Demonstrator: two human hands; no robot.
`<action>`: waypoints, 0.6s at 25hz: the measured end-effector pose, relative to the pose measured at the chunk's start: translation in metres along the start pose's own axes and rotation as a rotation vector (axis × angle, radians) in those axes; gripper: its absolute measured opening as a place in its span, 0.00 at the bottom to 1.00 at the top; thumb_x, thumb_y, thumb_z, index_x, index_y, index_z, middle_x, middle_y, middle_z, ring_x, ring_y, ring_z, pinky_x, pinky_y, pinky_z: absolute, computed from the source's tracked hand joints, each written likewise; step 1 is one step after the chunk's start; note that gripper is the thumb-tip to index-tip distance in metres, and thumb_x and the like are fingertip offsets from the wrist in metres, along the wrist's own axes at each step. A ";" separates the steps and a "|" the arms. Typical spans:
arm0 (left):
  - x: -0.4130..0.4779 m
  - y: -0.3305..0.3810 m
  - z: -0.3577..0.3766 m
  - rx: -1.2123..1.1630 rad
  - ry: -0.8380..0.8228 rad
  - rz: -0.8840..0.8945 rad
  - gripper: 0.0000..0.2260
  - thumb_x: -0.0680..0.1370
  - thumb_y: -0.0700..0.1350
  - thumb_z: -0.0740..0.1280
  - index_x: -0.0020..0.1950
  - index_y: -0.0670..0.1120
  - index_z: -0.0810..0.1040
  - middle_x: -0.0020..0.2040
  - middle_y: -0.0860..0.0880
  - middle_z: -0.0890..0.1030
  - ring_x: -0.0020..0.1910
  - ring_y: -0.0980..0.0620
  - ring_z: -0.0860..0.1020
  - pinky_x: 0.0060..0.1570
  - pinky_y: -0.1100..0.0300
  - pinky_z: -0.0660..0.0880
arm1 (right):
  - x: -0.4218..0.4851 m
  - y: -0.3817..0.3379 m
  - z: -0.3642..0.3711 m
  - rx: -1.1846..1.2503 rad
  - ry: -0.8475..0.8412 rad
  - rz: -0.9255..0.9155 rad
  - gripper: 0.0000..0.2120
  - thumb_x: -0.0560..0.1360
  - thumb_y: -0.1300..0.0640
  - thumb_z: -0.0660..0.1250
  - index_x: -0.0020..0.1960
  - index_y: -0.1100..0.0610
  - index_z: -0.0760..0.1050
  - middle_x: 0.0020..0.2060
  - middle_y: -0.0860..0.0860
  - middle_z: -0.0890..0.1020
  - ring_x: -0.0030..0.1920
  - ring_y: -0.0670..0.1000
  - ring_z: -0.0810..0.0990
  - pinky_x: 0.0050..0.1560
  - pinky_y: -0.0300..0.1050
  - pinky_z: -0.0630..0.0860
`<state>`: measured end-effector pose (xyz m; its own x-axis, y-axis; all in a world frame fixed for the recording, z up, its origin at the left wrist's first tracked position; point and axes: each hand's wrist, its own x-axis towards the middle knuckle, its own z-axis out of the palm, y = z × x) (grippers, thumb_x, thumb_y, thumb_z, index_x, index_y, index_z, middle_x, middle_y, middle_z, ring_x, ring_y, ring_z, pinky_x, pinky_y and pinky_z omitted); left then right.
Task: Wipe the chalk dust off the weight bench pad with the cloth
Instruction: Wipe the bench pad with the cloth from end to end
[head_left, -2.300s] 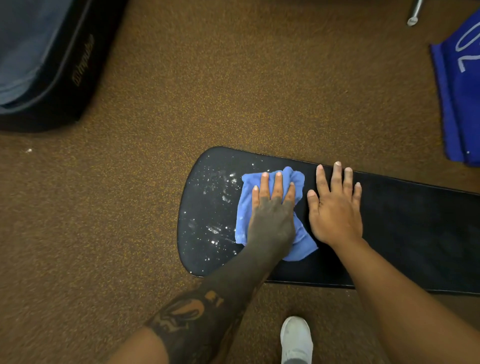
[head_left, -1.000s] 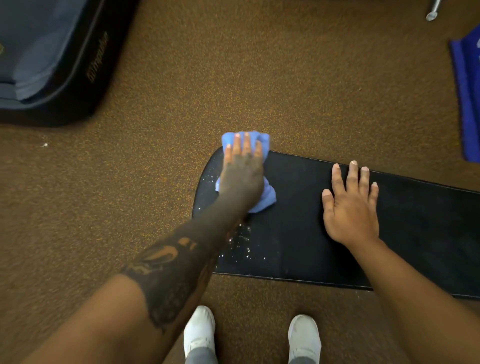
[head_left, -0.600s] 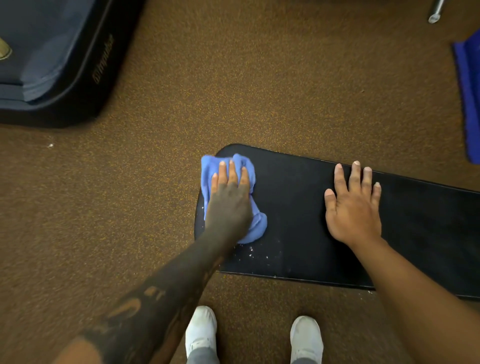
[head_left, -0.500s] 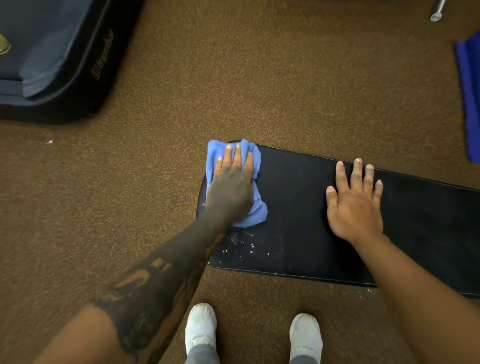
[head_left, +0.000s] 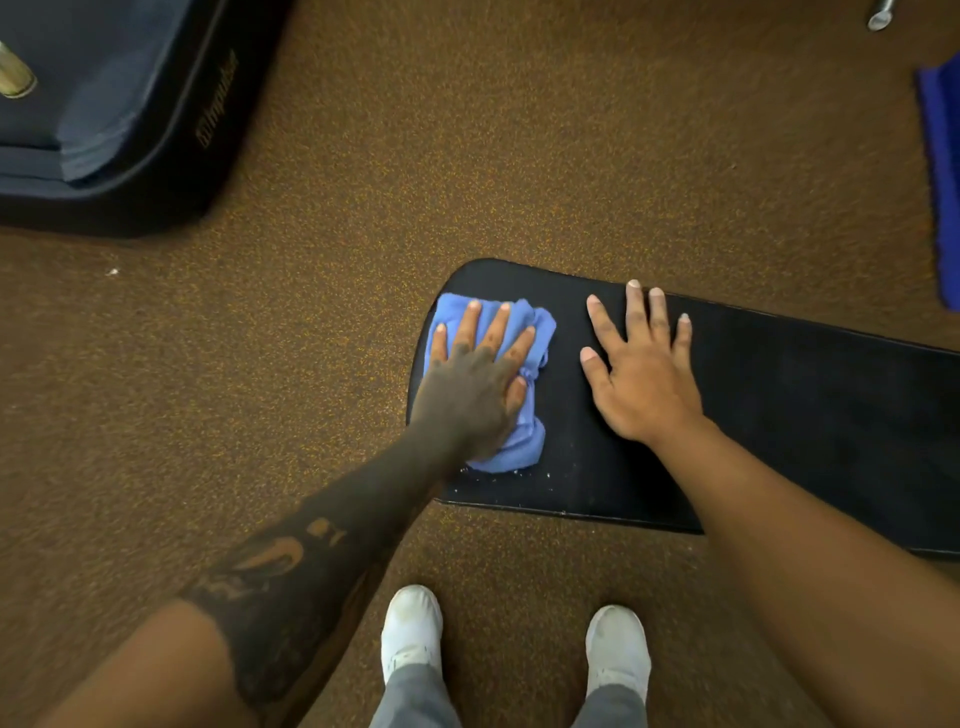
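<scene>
The black weight bench pad (head_left: 805, 415) runs from the centre to the right edge, its rounded end at the left. A crumpled blue cloth (head_left: 524, 436) lies on that rounded end. My left hand (head_left: 470, 384) presses flat on the cloth, fingers spread, thumb hooked over a fold. My right hand (head_left: 641, 371) rests flat and open on the bare pad just right of the cloth, holding nothing. A few white chalk specks (head_left: 519, 473) remain near the pad's front edge below the cloth.
Brown speckled carpet (head_left: 519, 156) surrounds the pad. A dark case or mat stack (head_left: 130, 114) sits at the top left. A blue fabric item (head_left: 943, 182) lies at the right edge, a metal piece (head_left: 880, 15) at the top right. My white shoes (head_left: 413, 634) stand below the pad.
My left hand has kept rubbing the cloth back and forth over the pad's rounded end; most of the white chalk there is gone. My right hand has stayed flat on the pad.
</scene>
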<state>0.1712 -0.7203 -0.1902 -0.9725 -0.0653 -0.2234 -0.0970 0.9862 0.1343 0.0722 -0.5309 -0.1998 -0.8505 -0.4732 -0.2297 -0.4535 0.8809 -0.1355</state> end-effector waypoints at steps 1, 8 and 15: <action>0.007 -0.001 -0.002 0.005 0.004 -0.027 0.25 0.81 0.55 0.46 0.78 0.54 0.48 0.80 0.49 0.47 0.78 0.42 0.42 0.73 0.39 0.46 | 0.000 0.000 0.000 0.001 0.006 0.000 0.28 0.81 0.41 0.46 0.79 0.44 0.45 0.79 0.56 0.44 0.78 0.59 0.39 0.75 0.64 0.41; -0.030 0.004 -0.002 -0.162 0.110 -0.271 0.24 0.81 0.48 0.49 0.75 0.39 0.58 0.77 0.38 0.57 0.76 0.34 0.50 0.73 0.35 0.52 | -0.002 0.002 -0.001 0.030 0.007 -0.019 0.28 0.81 0.41 0.46 0.79 0.43 0.45 0.80 0.55 0.44 0.78 0.57 0.38 0.76 0.63 0.40; -0.064 0.039 0.019 -0.041 0.012 -0.180 0.26 0.81 0.52 0.49 0.77 0.47 0.51 0.79 0.43 0.50 0.78 0.40 0.46 0.73 0.39 0.56 | -0.002 0.002 -0.002 0.012 0.018 -0.028 0.27 0.82 0.43 0.45 0.79 0.44 0.45 0.80 0.55 0.44 0.78 0.58 0.39 0.76 0.63 0.41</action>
<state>0.2334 -0.6744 -0.1894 -0.9411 -0.2427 -0.2356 -0.2784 0.9513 0.1321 0.0724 -0.5278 -0.1980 -0.8422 -0.4972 -0.2087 -0.4740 0.8671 -0.1532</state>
